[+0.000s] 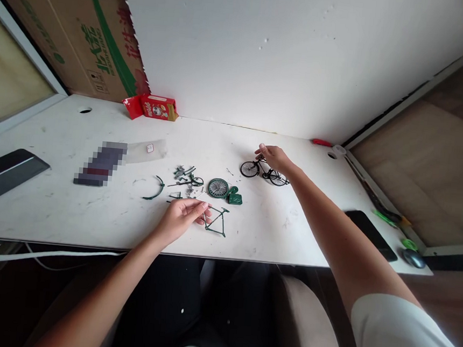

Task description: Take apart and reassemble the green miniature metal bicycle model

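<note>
Near the table's front edge my left hand [183,218] pinches a small green model bicycle frame [217,230] between thumb and fingers. Farther right and back, my right hand [273,156] is closed at the top of a black model bicycle [267,172], which stands upright on the table; the exact grip is partly hidden. Just beyond my left hand lie a green spoked wheel [218,188], a green block-shaped part [235,198] and several loose green bicycle parts [186,176]. A curved green strip [158,188] rests to their left.
On the white table [275,231] are a clear plastic bag [148,150], a red snack box [160,108] and a dark stand [8,173]. At the right lie a black tablet-like slab [372,234], a mouse [414,258] and a red cutter [322,142]. White panels rise behind.
</note>
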